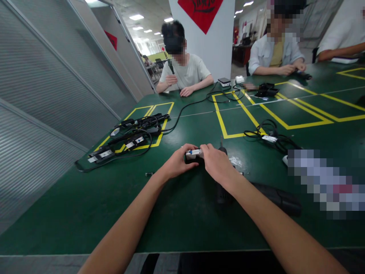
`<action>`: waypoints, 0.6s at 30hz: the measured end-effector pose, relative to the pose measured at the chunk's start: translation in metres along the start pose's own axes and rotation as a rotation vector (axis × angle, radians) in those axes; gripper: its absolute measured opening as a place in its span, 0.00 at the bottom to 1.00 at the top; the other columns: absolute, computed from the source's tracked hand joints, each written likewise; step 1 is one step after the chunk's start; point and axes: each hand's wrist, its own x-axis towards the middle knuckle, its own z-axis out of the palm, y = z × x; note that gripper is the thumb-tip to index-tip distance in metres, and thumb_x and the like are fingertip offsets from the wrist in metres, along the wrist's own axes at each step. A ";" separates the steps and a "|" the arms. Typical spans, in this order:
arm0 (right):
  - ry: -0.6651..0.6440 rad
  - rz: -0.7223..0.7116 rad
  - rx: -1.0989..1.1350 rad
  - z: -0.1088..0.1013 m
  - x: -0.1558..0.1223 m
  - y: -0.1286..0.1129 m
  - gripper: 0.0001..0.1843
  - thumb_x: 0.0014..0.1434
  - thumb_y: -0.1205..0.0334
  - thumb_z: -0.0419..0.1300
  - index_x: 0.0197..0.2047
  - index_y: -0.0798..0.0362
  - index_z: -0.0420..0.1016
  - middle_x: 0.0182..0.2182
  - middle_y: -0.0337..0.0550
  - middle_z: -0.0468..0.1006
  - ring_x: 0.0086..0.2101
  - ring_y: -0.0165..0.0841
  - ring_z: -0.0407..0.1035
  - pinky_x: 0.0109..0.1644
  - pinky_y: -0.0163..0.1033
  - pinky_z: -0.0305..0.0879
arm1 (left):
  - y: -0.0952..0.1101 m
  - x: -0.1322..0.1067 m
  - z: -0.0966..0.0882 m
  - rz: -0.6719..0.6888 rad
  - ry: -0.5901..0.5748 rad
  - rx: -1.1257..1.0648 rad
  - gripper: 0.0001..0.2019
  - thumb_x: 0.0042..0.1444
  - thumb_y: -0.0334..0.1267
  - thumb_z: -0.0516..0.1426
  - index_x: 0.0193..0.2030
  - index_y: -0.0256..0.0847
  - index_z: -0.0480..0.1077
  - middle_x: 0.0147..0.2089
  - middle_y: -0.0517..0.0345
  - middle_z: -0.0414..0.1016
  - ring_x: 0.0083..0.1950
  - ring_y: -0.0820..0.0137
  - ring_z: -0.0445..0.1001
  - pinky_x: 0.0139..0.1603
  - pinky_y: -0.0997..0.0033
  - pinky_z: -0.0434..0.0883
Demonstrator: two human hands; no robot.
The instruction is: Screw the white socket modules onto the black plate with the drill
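Observation:
Just above the middle of the green table (85,213), my left hand (181,161) and my right hand (218,163) meet around a small white block with a blue spot (194,153). My left thumb and fingers grip its left end, and the fingers of my right hand close over its right end. Its exact kind I cannot make out. Partly behind my right hand and forearm lies a black power screwdriver (225,195) with a thin bit pointing away from me. Clear plastic film (238,163) shows beside my right hand. A tiny dark part (149,174) rests left of my left wrist.
Black cabled devices with white labels (135,142) lie at left within yellow tape. A coiled black cable (266,133) and a pixelated object (322,179) are at right. Across the table, one person (185,72) holds a dark tool; another person (278,57) handles a black item.

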 end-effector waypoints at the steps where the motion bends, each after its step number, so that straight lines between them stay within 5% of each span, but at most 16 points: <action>1: 0.020 -0.004 0.024 -0.001 -0.001 0.000 0.11 0.62 0.63 0.56 0.48 0.57 0.69 0.39 0.43 0.74 0.36 0.31 0.71 0.38 0.41 0.72 | 0.003 -0.001 -0.003 -0.008 -0.015 0.015 0.25 0.48 0.39 0.62 0.53 0.43 0.62 0.53 0.52 0.69 0.52 0.62 0.69 0.54 0.59 0.66; 6: 0.151 -0.066 0.224 -0.011 0.000 -0.007 0.09 0.62 0.68 0.55 0.46 0.57 0.69 0.40 0.43 0.73 0.43 0.35 0.69 0.46 0.46 0.69 | 0.012 -0.007 -0.019 -0.056 -0.004 0.028 0.38 0.45 0.39 0.65 0.62 0.45 0.53 0.55 0.51 0.68 0.54 0.61 0.69 0.56 0.58 0.66; 10: 0.293 -0.022 0.405 -0.017 -0.001 -0.009 0.11 0.65 0.69 0.48 0.50 0.59 0.61 0.44 0.46 0.70 0.44 0.32 0.67 0.47 0.40 0.68 | 0.010 -0.029 -0.033 -0.190 0.075 0.066 0.39 0.46 0.42 0.63 0.63 0.43 0.51 0.54 0.48 0.70 0.54 0.58 0.70 0.57 0.53 0.66; 15: 0.335 0.015 0.471 -0.011 -0.004 -0.008 0.10 0.65 0.70 0.46 0.50 0.59 0.59 0.44 0.50 0.68 0.43 0.34 0.65 0.47 0.39 0.66 | 0.006 -0.104 -0.064 -0.368 0.382 0.199 0.35 0.50 0.49 0.60 0.62 0.47 0.53 0.60 0.53 0.66 0.59 0.57 0.66 0.63 0.49 0.62; 18: 0.285 -0.050 0.457 -0.005 -0.005 -0.012 0.10 0.64 0.71 0.46 0.48 0.57 0.61 0.42 0.49 0.70 0.42 0.35 0.65 0.47 0.40 0.64 | -0.011 -0.161 -0.077 -0.574 0.451 0.350 0.33 0.50 0.54 0.58 0.62 0.51 0.54 0.60 0.55 0.65 0.60 0.53 0.66 0.61 0.47 0.65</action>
